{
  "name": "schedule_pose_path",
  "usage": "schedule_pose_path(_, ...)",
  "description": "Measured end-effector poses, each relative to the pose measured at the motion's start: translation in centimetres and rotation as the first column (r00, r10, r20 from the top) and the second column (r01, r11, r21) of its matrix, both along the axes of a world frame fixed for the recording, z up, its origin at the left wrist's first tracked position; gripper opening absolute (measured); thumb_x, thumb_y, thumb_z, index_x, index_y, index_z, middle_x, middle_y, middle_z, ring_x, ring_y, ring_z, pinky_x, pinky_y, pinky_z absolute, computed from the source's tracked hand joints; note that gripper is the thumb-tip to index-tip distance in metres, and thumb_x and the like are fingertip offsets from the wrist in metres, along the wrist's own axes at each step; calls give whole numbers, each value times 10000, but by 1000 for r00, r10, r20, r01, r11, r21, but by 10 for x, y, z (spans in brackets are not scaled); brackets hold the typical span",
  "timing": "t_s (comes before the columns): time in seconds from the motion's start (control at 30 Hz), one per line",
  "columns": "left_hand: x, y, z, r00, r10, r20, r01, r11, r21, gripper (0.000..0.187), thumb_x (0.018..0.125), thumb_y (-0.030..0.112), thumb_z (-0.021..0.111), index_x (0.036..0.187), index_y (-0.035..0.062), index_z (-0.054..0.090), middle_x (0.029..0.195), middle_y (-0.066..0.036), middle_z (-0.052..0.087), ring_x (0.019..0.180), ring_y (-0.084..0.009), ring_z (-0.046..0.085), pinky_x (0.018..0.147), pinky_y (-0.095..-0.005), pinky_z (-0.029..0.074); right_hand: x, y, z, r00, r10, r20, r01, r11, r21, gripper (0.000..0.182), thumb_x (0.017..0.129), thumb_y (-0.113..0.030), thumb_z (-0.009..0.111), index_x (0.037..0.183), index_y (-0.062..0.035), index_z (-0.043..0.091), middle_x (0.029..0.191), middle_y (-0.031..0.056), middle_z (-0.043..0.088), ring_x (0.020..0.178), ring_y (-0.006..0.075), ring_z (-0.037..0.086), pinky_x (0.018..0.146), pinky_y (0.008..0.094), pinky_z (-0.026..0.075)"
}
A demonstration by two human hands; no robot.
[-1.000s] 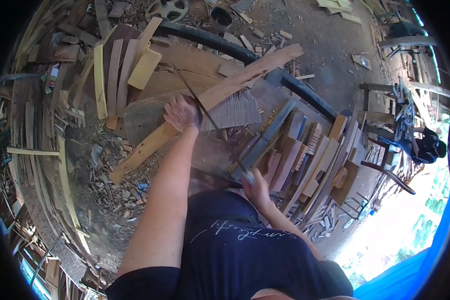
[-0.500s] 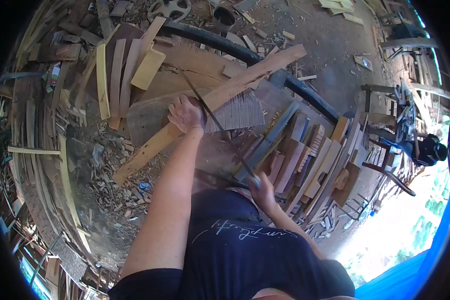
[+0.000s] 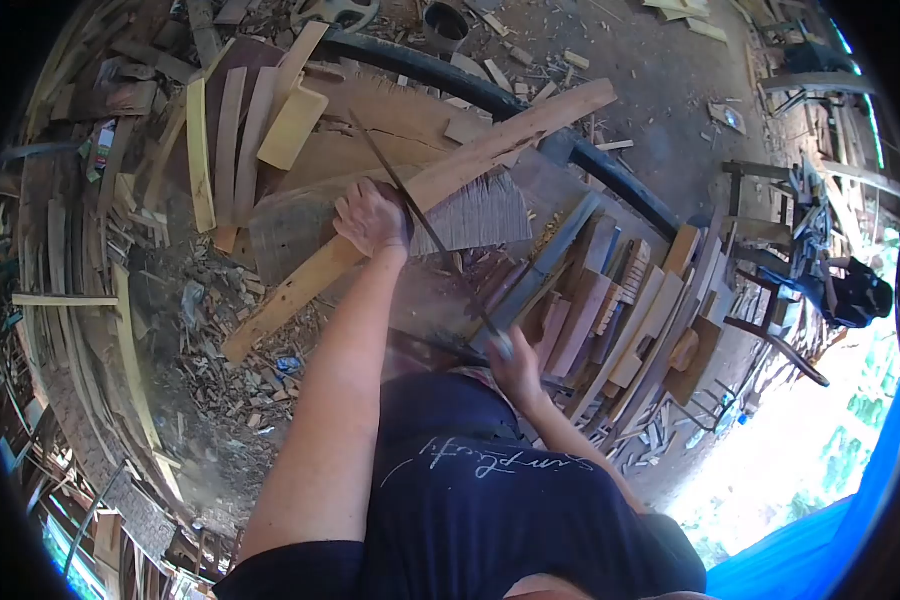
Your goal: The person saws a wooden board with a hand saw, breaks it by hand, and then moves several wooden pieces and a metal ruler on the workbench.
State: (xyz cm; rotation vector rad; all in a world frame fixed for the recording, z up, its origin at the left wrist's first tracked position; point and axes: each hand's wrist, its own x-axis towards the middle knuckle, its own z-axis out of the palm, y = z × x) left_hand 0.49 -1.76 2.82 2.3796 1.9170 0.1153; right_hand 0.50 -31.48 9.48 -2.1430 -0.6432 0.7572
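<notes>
A long wooden board lies slantwise across a rough wooden block. My left hand is closed over the board near its middle, pressing down on it. Right beside that hand, a thin dark saw crosses the board on edge. Its tip reaches past the board's far side. Close to my body, my right hand is wrapped around the saw's handle end. The fingers of my left hand partly hide the board, and the depth of any cut cannot be made out.
Stacked wood pieces stand to the right, beside a dark metal beam running across the back. Several thin strips lean at the left of the block. Wood scraps litter the ground. A dark bucket stands beyond the beam.
My right hand has moved slightly forward and to the left, and the saw has slid further across the board. My left hand keeps its place on the board.
</notes>
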Motion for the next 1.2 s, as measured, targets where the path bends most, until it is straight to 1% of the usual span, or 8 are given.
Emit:
schedule_pose_path(0.17, 0, 1, -8, 1000, 23, 6, -24, 996, 81, 156, 880, 238, 519, 931, 145, 633, 1017, -35, 613, 1014, -247, 570, 789, -443, 451, 15, 99, -28, 983, 32, 181, -53, 992, 112, 230, 878, -176, 671, 920, -26, 502, 874, 251, 588, 817, 481, 577, 644, 501, 466)
schedule_pose_path(0.37, 0, 1, -7, 1000, 22, 18, -22, 999, 45, 162, 874, 269, 547, 924, 145, 639, 977, -30, 618, 944, -259, 583, 757, -446, 439, -21, -77, -5, 996, 35, 85, -26, 995, -98, 217, 886, -167, 673, 957, -20, 529, 875, 225, 598, 811, 456, 603, 681, 482, 495)
schedule_pose_path(0.47, -2, 1, -19, 1000, -2, 4, 2, 1000, 23, 176, 899, 248, 500, 944, 147, 637, 1007, -37, 627, 1010, -245, 578, 795, -445, 457, -7, -24, -2, 999, -13, -39, 14, 999, 31, 216, 879, -155, 679, 936, -18, 523, 873, 231, 598, 809, 457, 602, 672, 478, 491)
schedule_pose_path(0.63, 0, 5, -14, 999, 49, 18, -51, 990, 131, 124, 865, 206, 534, 911, 153, 635, 968, -27, 616, 973, -241, 573, 787, -444, 441, 15, 94, -33, 983, 18, 182, -46, 988, 148, 184, 914, -131, 637, 951, -8, 506, 826, 262, 579, 775, 467, 573, 644, 442, 474)
schedule_pose_path(0.73, 2, 8, -8, 999, 45, -5, -45, 999, -20, 112, 855, 192, 532, 897, 148, 627, 957, -28, 609, 979, -235, 565, 788, -435, 429, 15, 53, -18, 984, 64, 169, -79, 993, 85, 215, 895, -162, 666, 960, -19, 518, 842, 242, 576, 784, 464, 581, 650, 457, 476)
schedule_pose_path(0.9, 3, 5, -3, 999, 34, 27, -36, 996, 79, 95, 859, 191, 520, 867, 170, 613, 924, -19, 600, 933, -229, 559, 752, -428, 411, -9, -44, -9, 996, 24, 90, -23, 1000, -16, 235, 883, -184, 684, 901, -24, 512, 820, 221, 552, 785, 458, 579, 644, 471, 466)
schedule_pose_path(1.07, -4, 9, -43, 999, -12, 50, 2, 979, 206, 101, 883, 209, 501, 868, 195, 599, 893, -12, 587, 910, -225, 552, 749, -422, 406, 20, 86, -33, 977, 53, 207, -80, 989, 126, 240, 890, -191, 676, 923, -24, 507, 832, 233, 572, 790, 459, 584, 641, 486, 463)
schedule_pose_path(1.2, -7, 13, -61, 990, 38, 135, -64, 979, 193, 135, 918, 252, 478, 895, 185, 594, 903, -17, 594, 925, -229, 552, 766, -432, 411, 27, 99, -27, 966, 70, 250, -106, 985, 135, 238, 895, -186, 667, 932, -24, 497, 832, 235, 573, 794, 461, 581, 636, 494, 454)
